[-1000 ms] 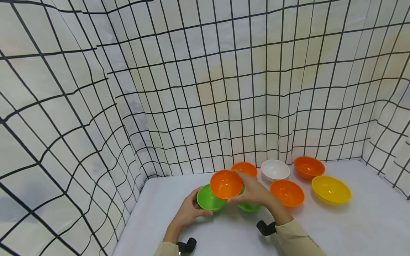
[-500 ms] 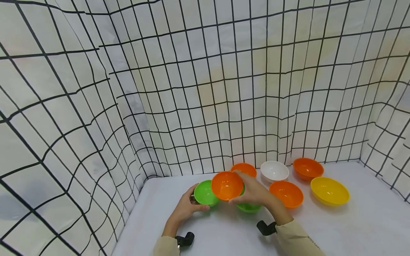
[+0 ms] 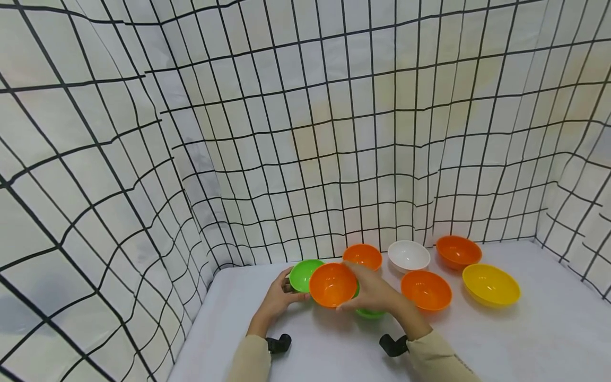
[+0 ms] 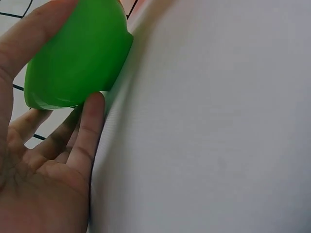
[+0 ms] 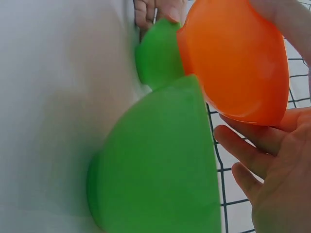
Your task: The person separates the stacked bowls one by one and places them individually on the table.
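My left hand (image 3: 277,298) grips a small green bowl (image 3: 303,277) by its side, thumb near and fingers beyond. In the left wrist view that green bowl (image 4: 82,53) sits close over the white table, fingertips right at its wall. A small orange bowl (image 3: 332,286) is held between the thumb and fingers of my right hand (image 3: 374,291), raised and tipped a little toward me. It overlaps the green bowl in the head view. Below my right hand a second green bowl (image 3: 369,314) stands on the table, mostly hidden there but large in the right wrist view (image 5: 160,165).
Another orange bowl (image 3: 364,255) stands behind my right hand. To the right are a white bowl (image 3: 409,255), two more orange bowls (image 3: 426,290) and a yellow bowl (image 3: 491,285). A white wall with a black grid (image 3: 305,159) closes off the table's back and sides.
My left hand has pushed farther away with the green bowl, which also shifted slightly left. The orange bowl in my right hand has come a little left and nearer to me.
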`<state>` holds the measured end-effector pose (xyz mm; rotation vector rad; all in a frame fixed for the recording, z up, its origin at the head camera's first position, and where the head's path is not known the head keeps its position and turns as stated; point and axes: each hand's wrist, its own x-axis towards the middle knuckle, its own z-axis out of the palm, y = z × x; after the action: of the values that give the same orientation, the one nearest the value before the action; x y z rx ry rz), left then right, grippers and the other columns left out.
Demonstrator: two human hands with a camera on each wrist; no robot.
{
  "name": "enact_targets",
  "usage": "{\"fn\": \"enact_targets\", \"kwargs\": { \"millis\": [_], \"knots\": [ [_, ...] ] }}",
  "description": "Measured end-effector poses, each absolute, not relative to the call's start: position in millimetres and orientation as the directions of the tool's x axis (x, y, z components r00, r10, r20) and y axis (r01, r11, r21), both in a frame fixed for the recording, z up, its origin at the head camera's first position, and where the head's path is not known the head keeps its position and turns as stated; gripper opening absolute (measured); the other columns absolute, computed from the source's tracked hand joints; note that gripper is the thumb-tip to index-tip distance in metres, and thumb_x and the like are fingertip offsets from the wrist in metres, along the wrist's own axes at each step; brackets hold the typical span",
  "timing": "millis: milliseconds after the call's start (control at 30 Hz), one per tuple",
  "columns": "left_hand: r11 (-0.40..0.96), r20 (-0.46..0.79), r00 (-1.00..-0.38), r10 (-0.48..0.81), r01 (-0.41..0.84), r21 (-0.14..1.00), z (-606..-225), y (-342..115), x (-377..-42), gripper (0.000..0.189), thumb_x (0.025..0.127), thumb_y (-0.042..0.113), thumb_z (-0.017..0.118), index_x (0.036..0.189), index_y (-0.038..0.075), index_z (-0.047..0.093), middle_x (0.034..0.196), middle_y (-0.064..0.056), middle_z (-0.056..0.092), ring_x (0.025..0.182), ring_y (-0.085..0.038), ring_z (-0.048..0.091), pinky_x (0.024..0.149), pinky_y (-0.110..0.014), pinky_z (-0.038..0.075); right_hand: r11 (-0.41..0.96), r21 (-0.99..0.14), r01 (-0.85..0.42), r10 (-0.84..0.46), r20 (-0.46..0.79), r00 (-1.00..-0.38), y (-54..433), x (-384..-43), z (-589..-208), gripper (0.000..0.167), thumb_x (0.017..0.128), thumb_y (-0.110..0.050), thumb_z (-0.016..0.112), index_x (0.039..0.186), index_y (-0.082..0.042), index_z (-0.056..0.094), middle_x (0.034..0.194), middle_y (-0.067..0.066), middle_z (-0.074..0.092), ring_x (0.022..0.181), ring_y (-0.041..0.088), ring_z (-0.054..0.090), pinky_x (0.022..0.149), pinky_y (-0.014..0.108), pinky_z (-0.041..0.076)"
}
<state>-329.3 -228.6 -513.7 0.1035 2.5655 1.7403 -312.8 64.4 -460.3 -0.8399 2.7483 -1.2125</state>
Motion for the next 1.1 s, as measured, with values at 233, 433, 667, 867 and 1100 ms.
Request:
{"fn": "enact_targets", "kwargs": {
  "millis": [233, 433, 667, 867, 1100],
  "knots": [
    [0.351, -0.004, -0.999, 0.052, 0.015, 0.936, -510.0, -227.0, -339.3, 0.095, 0.079, 0.021, 0.09, 0.158, 0.02, 0.038, 0.116, -0.013, 0.062, 0.101, -0.021, 0.06, 0.089, -0.033, 0.055, 0.587, -0.662, -0.466, -0.48, 0.178, -0.859, 59.3, -311.5, -463.7, 0.11, 0.069, -0.05, 0.092, 0.156, -0.011, 0.039, 0.158, 0.012, 0.046, 0.143, 0.035, 0.044, 0.11, 0.064, 0.048],
    [0.355, -0.027, -0.999, 0.025, -0.017, 0.935, -510.1, -226.6, -343.3, 0.091, 0.08, 0.018, 0.087, 0.158, 0.018, 0.039, 0.11, -0.012, 0.061, 0.097, -0.021, 0.059, 0.082, -0.027, 0.054, 0.617, -0.623, -0.482, -0.478, 0.19, -0.858, 55.3, -310.8, -466.5, 0.109, 0.067, -0.057, 0.091, 0.156, -0.015, 0.042, 0.156, 0.012, 0.047, 0.141, 0.036, 0.045, 0.108, 0.065, 0.049],
    [0.333, -0.058, -0.998, 0.041, -0.041, 0.942, -509.8, -227.8, -343.5, 0.089, 0.085, 0.022, 0.084, 0.159, 0.015, 0.036, 0.116, -0.013, 0.063, 0.098, -0.018, 0.065, 0.089, -0.032, 0.061, 0.641, -0.582, -0.499, -0.481, 0.202, -0.853, 49.3, -308.2, -470.1, 0.107, 0.069, -0.054, 0.091, 0.155, -0.012, 0.042, 0.155, 0.011, 0.05, 0.143, 0.038, 0.044, 0.112, 0.067, 0.045],
    [0.318, -0.058, -0.997, 0.06, -0.036, 0.947, -511.2, -230.9, -342.3, 0.088, 0.089, 0.028, 0.081, 0.16, 0.013, 0.033, 0.127, -0.017, 0.064, 0.106, -0.019, 0.067, 0.1, -0.041, 0.059, 0.659, -0.56, -0.502, -0.482, 0.197, -0.854, 43.8, -306.0, -471.2, 0.109, 0.069, -0.055, 0.09, 0.154, -0.007, 0.042, 0.157, 0.018, 0.046, 0.145, 0.043, 0.041, 0.115, 0.07, 0.038],
    [0.271, -0.067, -0.994, 0.082, -0.042, 0.962, -512.8, -231.0, -339.7, 0.082, 0.094, 0.032, 0.075, 0.161, 0.014, 0.032, 0.14, -0.021, 0.06, 0.111, -0.023, 0.069, 0.111, -0.052, 0.052, 0.704, -0.509, -0.496, -0.479, 0.176, -0.86, 36.7, -304.8, -477.0, 0.112, 0.067, -0.063, 0.089, 0.153, -0.007, 0.045, 0.159, 0.022, 0.042, 0.143, 0.043, 0.041, 0.118, 0.067, 0.036]
  ]
}}
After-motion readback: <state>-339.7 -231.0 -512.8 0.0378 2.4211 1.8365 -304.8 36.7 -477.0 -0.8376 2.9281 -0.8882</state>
